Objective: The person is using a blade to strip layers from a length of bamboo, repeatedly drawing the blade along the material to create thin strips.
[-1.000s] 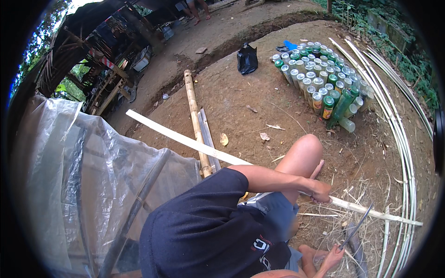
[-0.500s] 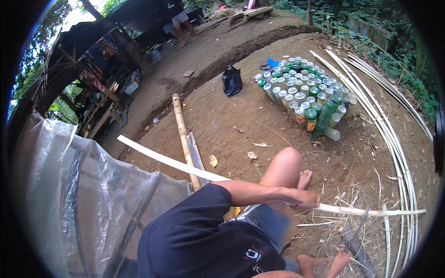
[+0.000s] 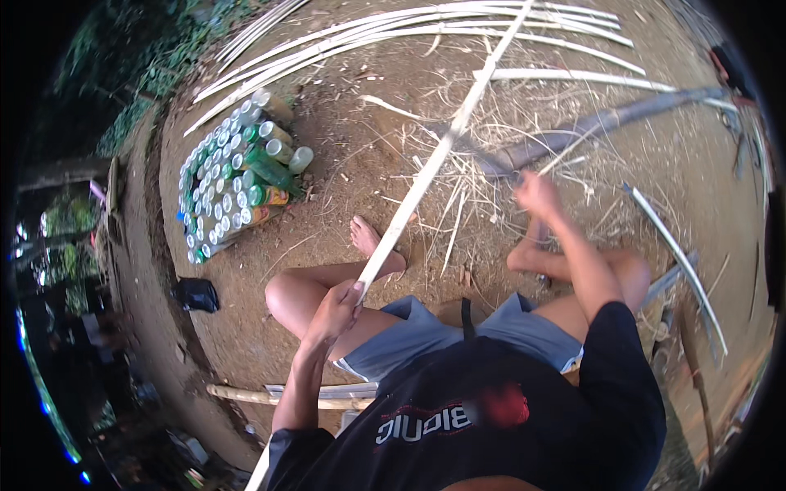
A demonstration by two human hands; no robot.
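Note:
My left hand (image 3: 336,311) is closed round a long pale bamboo strip (image 3: 423,180) above my bent left leg. The strip slants up and away to the far edge, and its near end comes out behind my left arm. My right hand (image 3: 538,196) is closed on a dark-bladed knife (image 3: 483,154), whose handle is hidden in the fist. Blurred, the blade reaches left to the strip; whether it touches cannot be told. Below the blade, thin bamboo shavings (image 3: 458,196) litter the soil beside a dark bamboo pole (image 3: 573,137).
Upturned glass bottles (image 3: 237,180) stand packed together at the left. Several long pale strips (image 3: 360,41) lie across the far ground. A black plastic bag (image 3: 196,295) sits left of my knee. Another strip (image 3: 679,270) lies at the right, and a bamboo pole (image 3: 246,394) at the lower left.
The view has swung round, so the bottles now appear at the left and the loose strips at the far side. Both hands keep their hold on the bamboo strip and the knife.

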